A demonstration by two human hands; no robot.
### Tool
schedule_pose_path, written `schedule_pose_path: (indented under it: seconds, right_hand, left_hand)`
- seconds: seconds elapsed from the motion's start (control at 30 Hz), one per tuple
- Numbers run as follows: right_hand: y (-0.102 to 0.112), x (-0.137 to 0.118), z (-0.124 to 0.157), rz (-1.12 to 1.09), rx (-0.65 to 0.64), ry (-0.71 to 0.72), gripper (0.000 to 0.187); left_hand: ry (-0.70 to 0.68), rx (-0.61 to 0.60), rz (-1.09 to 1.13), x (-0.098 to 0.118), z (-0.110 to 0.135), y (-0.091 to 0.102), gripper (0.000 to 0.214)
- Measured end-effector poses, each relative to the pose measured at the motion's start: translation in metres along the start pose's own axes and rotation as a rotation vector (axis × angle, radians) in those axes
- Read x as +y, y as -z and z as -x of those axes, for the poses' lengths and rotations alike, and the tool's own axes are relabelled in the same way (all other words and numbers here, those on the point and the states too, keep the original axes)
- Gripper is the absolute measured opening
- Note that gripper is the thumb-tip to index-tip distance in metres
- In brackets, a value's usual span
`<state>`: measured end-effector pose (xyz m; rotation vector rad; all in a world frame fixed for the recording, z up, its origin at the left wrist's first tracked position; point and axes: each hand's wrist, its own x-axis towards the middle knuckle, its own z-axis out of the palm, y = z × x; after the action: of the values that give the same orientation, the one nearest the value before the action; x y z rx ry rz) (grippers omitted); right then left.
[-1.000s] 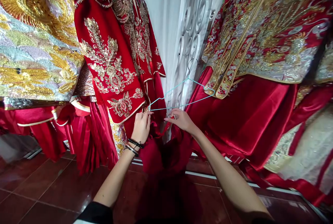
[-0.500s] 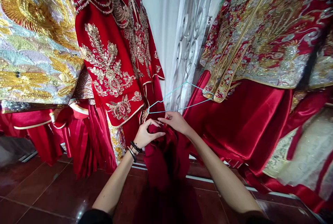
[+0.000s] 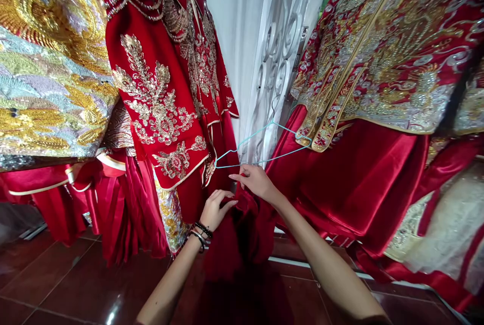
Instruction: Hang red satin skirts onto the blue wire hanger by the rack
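A thin light-blue wire hanger (image 3: 264,136) hangs in the gap between two racks of clothes. Below it a dark red satin garment (image 3: 242,244) drapes down toward the floor. My right hand (image 3: 256,181) pinches the top edge of this red cloth just under the hanger's bottom wire. My left hand (image 3: 215,209), with dark bead bracelets at the wrist, lies lower on the cloth with its fingers curled over a fold.
Red robes with gold and silver embroidery (image 3: 166,93) hang at the left, a gold and pastel one (image 3: 49,63) beyond. More embroidered red jackets and satin skirts (image 3: 378,78) hang at the right. A white ornate metal grille (image 3: 276,53) stands behind. Dark red floor tiles (image 3: 56,289) lie below.
My left hand has dropped from the hanger's left end down onto the red cloth. My right hand stays pinched at the cloth under the hanger. The hanger has barely moved.
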<state>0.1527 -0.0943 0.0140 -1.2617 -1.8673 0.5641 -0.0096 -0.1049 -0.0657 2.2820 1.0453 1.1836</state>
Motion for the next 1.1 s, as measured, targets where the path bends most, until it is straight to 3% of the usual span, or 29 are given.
schedule_pose_path:
  seconds: [0.2, 0.37, 0.47, 0.67, 0.9, 1.1]
  right_hand:
    - [-0.008, -0.005, -0.004, 0.043, 0.002, -0.034, 0.037]
    - [-0.014, -0.01, -0.005, 0.052, -0.032, -0.078, 0.035]
    - [-0.021, -0.011, -0.005, 0.069, -0.051, -0.081, 0.034]
    - [-0.031, -0.009, -0.008, 0.16, -0.047, -0.054, 0.033]
    - [-0.029, -0.02, -0.004, 0.063, -0.073, 0.028, 0.017]
    - [-0.029, -0.033, 0.001, -0.031, -0.011, 0.077, 0.018]
  left_hand:
    - [0.137, 0.203, -0.047, 0.013, -0.014, -0.006, 0.008]
    - [-0.071, 0.415, -0.223, 0.017, -0.009, -0.002, 0.007]
    - [-0.131, 0.436, -0.341, 0.019, -0.002, -0.003, 0.011]
    - [0.014, 0.425, -0.603, 0.014, -0.002, -0.009, 0.015]
    - [0.272, 0.422, -0.292, 0.01, -0.019, -0.001, 0.019]
    - [0.356, 0.418, -0.183, 0.016, -0.027, 0.016, 0.016]
